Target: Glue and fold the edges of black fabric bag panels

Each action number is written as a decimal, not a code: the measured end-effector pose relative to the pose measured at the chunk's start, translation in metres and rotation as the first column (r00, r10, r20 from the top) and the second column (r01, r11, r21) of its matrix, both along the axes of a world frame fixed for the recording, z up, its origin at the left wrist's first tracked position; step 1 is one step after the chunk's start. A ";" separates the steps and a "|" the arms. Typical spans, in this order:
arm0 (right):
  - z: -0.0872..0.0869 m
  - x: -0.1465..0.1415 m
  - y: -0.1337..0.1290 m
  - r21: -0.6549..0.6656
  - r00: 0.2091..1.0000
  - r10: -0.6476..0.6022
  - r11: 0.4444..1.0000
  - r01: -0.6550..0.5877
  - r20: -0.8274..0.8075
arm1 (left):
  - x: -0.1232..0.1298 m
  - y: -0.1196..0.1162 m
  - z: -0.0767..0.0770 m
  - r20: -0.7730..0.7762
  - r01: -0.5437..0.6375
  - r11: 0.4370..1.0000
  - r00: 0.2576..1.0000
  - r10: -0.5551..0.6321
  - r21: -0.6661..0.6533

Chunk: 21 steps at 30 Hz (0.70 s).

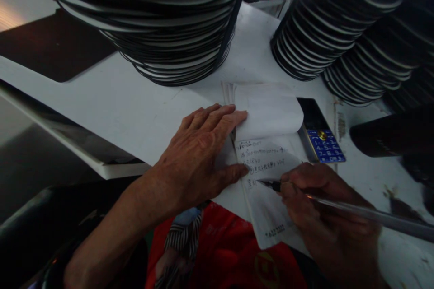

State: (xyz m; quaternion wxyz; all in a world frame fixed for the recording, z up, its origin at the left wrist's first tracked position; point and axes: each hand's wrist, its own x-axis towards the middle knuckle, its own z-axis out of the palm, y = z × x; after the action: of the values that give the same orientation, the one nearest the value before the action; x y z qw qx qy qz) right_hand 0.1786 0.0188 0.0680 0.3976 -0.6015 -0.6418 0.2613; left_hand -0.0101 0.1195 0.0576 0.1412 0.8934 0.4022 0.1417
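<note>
A small notepad point(271, 207) lies on the white table, its upper page point(267, 108) folded back. Handwritten lines of characters and numbers fill the upper part of the lower page. My left hand point(200, 149) rests along the pad's left side, fingers stretched out, thumb on the paper's edge. In my right hand point(325, 216) a pen point(359, 210) is pinched between thumb and fingers, its dark tip touching the page at the lowest written line. Just beyond that hand a blue keypad phone point(325, 142) lies beside the notepad.
A tall stack of dark, light-edged discs point(176, 49) stands behind my left hand. More such stacks point(305, 49) rise at the back right. A dark cylindrical object point(389, 131) lies at right. A brown flat panel point(57, 45) is at left on the white table point(111, 99).
</note>
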 end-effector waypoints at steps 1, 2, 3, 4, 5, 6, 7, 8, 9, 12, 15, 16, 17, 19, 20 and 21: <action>0.000 0.000 0.000 0.007 1.000 0.004 1.000 -0.004 0.020 | 0.000 0.000 0.000 0.000 0.001 1.000 1.000 -0.001 0.000; 0.001 0.001 0.000 0.014 0.999 0.003 1.000 -0.004 0.039 | 0.000 0.000 0.000 0.000 0.000 1.000 1.000 0.000 -0.001; 0.000 0.001 0.000 0.022 0.999 -0.002 1.000 0.001 0.053 | 0.000 0.000 0.000 0.003 -0.003 1.000 1.000 0.003 0.002; 0.000 0.001 0.000 0.027 0.999 -0.004 1.000 0.002 0.053 | 0.000 0.000 0.000 0.006 -0.004 1.000 1.000 0.004 0.005; 0.000 0.001 0.000 0.032 0.999 -0.004 0.999 0.002 0.042 | 0.000 0.000 0.000 0.010 -0.003 1.000 1.000 0.002 0.008; -0.001 0.001 0.001 0.037 1.000 -0.002 0.999 0.001 0.029 | 0.000 0.000 0.000 0.012 -0.001 1.000 1.000 0.001 0.009; -0.001 0.001 0.001 0.040 1.000 -0.001 0.999 0.000 0.018 | 0.000 0.000 0.000 0.013 -0.001 1.000 1.000 0.001 0.008; -0.002 0.001 0.001 0.042 1.000 0.003 0.999 -0.003 0.010 | 0.000 0.000 0.000 0.012 0.000 1.000 1.000 0.000 0.007; -0.002 0.001 0.001 0.046 1.000 0.009 0.999 -0.009 0.007 | 0.000 0.000 0.001 0.011 0.002 1.000 1.000 -0.002 0.006; -0.002 0.001 0.000 0.016 1.000 0.006 1.000 -0.006 -0.020 | 0.000 0.000 0.001 0.010 0.001 1.000 1.000 -0.001 0.006; -0.002 0.000 -0.001 -0.008 0.999 -0.026 1.000 0.026 -0.029 | 0.000 0.000 0.002 0.021 0.003 1.000 1.000 -0.003 0.009; -0.002 0.000 -0.001 -0.012 0.999 -0.028 1.000 0.027 -0.024 | 0.000 -0.001 0.002 0.027 0.003 1.000 1.000 -0.003 0.013; -0.002 0.000 -0.001 -0.007 1.000 -0.023 1.000 0.022 -0.020 | 0.000 -0.001 0.002 0.033 0.003 1.000 0.999 -0.003 0.015; -0.003 -0.001 0.000 0.003 1.000 -0.012 1.000 0.012 -0.021 | 0.000 -0.002 0.002 0.050 0.005 1.000 0.999 -0.006 0.020; -0.003 -0.001 0.000 0.000 0.999 -0.016 1.000 0.016 -0.027 | -0.001 -0.002 0.002 0.056 0.007 1.000 0.998 -0.008 0.022; -0.003 -0.001 0.000 0.001 0.999 -0.030 1.000 0.030 -0.029 | -0.001 -0.002 0.002 0.061 0.008 1.000 0.998 -0.009 0.023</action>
State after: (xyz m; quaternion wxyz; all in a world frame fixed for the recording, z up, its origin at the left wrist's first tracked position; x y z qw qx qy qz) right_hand 0.1777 0.0187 0.0649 0.4110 -0.6071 -0.6270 0.2634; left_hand -0.0109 0.1173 0.0592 0.1437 0.8920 0.3922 0.1728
